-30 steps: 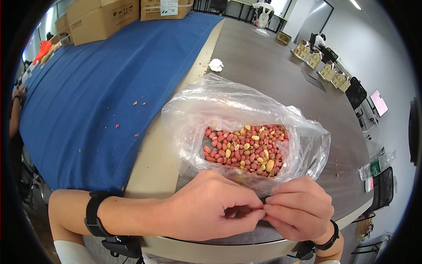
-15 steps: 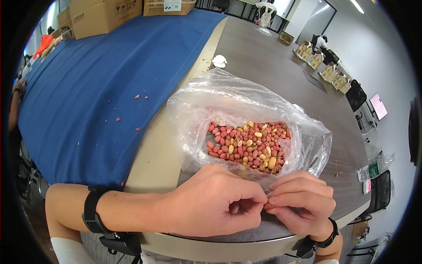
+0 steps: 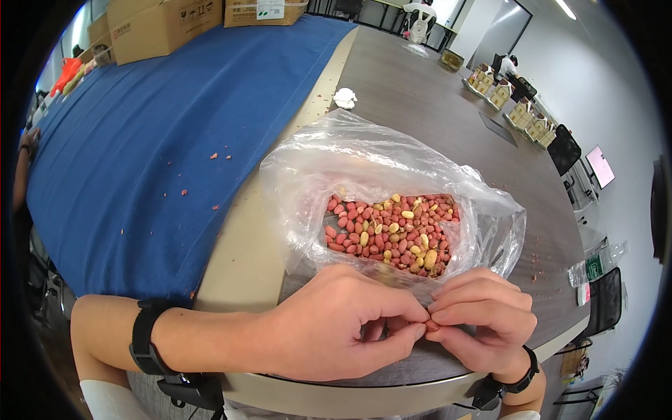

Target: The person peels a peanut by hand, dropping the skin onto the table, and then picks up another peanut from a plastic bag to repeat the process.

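Head view. The left hand [image 3: 336,329] and the right hand [image 3: 483,325] meet at the near edge of the table [image 3: 434,105], fingertips touching. Both hands are curled narrow, thumb against forefinger. Between the two sets of fingertips sits a small reddish item, apparently a single peanut [image 3: 432,326]; most of it is covered by the fingers, so its condition cannot be told. Both hands pinch it.

Just beyond the knuckles lies an open clear plastic bag [image 3: 378,161], its near edge touching or just beside the hands. Inside it is a heap of nuts [image 3: 392,234], mostly red-skinned, with some pale bare ones mixed in.

Each wrist carries a black band: the left band [image 3: 143,336] and the right band [image 3: 523,378].

To the left of the bag, a blue cloth [image 3: 140,140] covers the table, with red skin flakes [image 3: 217,156] scattered on it. Cardboard boxes [image 3: 161,24] stand at the far end of the cloth. A crumpled white object [image 3: 344,98] lies on the bare table beyond the bag.
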{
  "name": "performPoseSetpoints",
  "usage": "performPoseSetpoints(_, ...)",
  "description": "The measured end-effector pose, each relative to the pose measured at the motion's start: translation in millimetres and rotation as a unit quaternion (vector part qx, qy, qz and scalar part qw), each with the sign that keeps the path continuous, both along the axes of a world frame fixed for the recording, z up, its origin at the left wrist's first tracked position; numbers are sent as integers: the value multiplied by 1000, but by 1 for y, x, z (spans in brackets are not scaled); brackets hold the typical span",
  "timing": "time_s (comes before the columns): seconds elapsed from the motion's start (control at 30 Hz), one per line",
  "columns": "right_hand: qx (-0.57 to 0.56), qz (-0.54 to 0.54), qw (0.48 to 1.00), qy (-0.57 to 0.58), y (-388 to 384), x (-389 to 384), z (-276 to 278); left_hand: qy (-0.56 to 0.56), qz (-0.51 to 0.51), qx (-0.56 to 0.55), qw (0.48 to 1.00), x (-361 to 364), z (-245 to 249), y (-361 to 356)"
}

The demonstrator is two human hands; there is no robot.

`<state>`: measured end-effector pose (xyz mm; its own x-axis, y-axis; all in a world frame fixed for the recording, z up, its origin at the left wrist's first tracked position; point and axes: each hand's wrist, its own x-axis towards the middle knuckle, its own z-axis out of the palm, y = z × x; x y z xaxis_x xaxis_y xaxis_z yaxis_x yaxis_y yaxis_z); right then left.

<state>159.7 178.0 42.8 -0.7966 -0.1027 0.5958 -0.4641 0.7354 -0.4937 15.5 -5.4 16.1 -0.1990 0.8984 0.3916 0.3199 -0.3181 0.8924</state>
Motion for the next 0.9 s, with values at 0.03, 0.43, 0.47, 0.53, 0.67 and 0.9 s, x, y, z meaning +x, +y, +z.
performPoseSetpoints(0.03,0,0,1000,0,0,0,0,2,1,-1,1000,0,0,0)
performPoseSetpoints(0.43,-12,15,1000,-19,-1,1,1,-2,-14,15,1000,0,0,1)
performPoseSetpoints(0.47,-13,13,1000,-21,-2,1,0,-3,-14,15,1000,0,-1,2)
performPoseSetpoints(0.53,-14,13,1000,-23,-2,1,0,8,-15,37,999,0,-4,2)
performPoseSetpoints(0.67,-60,31,997,-43,-2,0,-3,28,-6,51,998,-2,-4,0)
performPoseSetpoints(0.9,-141,42,986,-82,-1,0,-6,-7,-9,34,999,-1,-4,0)
